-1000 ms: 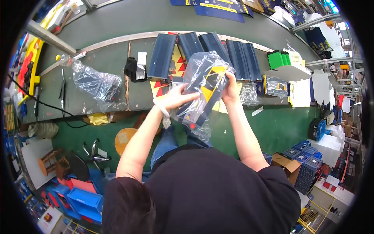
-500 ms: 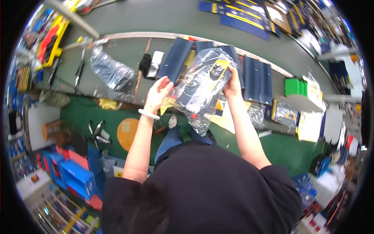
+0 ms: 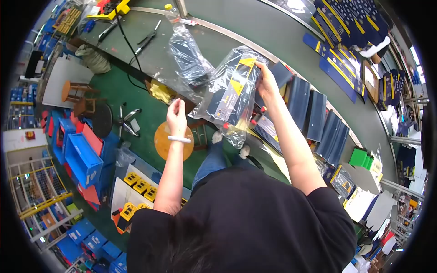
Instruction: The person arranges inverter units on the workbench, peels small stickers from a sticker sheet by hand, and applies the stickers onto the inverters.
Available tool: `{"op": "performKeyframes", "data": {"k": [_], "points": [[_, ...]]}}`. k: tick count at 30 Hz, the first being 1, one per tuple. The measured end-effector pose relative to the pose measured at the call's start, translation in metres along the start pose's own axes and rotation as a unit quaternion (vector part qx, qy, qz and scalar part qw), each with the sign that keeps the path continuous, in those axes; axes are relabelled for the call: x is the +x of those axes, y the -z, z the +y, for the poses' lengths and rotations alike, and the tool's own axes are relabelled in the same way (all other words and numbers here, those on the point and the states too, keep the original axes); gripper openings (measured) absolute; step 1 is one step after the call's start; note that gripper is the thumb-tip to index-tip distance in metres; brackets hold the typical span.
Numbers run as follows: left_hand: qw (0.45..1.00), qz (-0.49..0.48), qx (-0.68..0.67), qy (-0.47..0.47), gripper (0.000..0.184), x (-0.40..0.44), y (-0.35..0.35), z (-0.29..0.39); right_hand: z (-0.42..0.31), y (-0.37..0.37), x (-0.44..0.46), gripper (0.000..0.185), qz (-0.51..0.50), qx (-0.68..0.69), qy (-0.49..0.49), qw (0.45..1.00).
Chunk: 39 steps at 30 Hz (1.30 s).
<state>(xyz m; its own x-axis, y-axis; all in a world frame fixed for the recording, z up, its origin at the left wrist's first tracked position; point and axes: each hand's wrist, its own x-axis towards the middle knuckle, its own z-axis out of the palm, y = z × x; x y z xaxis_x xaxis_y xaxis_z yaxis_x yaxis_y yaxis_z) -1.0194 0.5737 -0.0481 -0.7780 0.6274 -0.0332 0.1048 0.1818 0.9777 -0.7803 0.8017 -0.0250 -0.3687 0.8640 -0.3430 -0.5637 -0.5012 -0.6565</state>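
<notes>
My right hand [image 3: 267, 84] grips the upper right edge of a clear plastic bag [image 3: 243, 129]. Inside the bag is a dark flat box [image 3: 234, 91] with a yellow and grey label, held tilted above the bench edge. My left hand [image 3: 176, 119], a white band at its wrist, is apart from the bag, left of its lower corner. Its fingers are drawn together and nothing shows in them. Another plastic-wrapped dark package [image 3: 189, 57] lies on the bench, just beyond the bag's left side.
Several dark blue ridged pieces [image 3: 298, 102] lie along the bench to the right, near a green box [image 3: 360, 158]. Blue and yellow printed cards [image 3: 343, 70] are farther back. A round wooden stool [image 3: 170, 141] stands below left, with blue bins [image 3: 84, 157] beyond.
The view has swung left. My left hand has drawn away from the bag, and its fingers have come together. The bag, still in my right hand, is now beside the other wrapped package.
</notes>
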Motion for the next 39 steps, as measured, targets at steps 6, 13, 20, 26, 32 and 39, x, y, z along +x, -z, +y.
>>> {"op": "performKeyframes", "data": {"k": [6,13,20,26,32,39], "points": [[0.996,-0.068,0.044,0.044,0.038,0.026,0.021,0.002,0.038,-0.015,0.059,0.084,0.144,-0.116,-0.022,0.983],[0.975,-0.189,0.073,-0.094,0.047,0.041,-0.009,0.003,0.046,-0.047,0.058,0.102,0.326,-0.347,0.035,0.879],[0.927,-0.274,0.191,-0.17,0.063,0.028,-0.031,0.004,0.051,-0.04,0.075,0.111,0.399,-0.403,-0.022,0.823],[0.921,-0.317,0.181,-0.134,0.061,0.048,-0.035,0.006,0.045,-0.062,0.077,0.117,0.446,-0.488,-0.042,0.749],[0.924,-0.311,0.176,-0.138,0.065,0.051,-0.04,0.004,0.04,-0.07,0.08,0.123,0.484,-0.549,-0.121,0.671],[0.966,-0.171,0.138,-0.136,0.065,0.04,0.007,0.008,0.051,-0.073,0.109,0.115,0.454,-0.623,-0.13,0.624]]}}
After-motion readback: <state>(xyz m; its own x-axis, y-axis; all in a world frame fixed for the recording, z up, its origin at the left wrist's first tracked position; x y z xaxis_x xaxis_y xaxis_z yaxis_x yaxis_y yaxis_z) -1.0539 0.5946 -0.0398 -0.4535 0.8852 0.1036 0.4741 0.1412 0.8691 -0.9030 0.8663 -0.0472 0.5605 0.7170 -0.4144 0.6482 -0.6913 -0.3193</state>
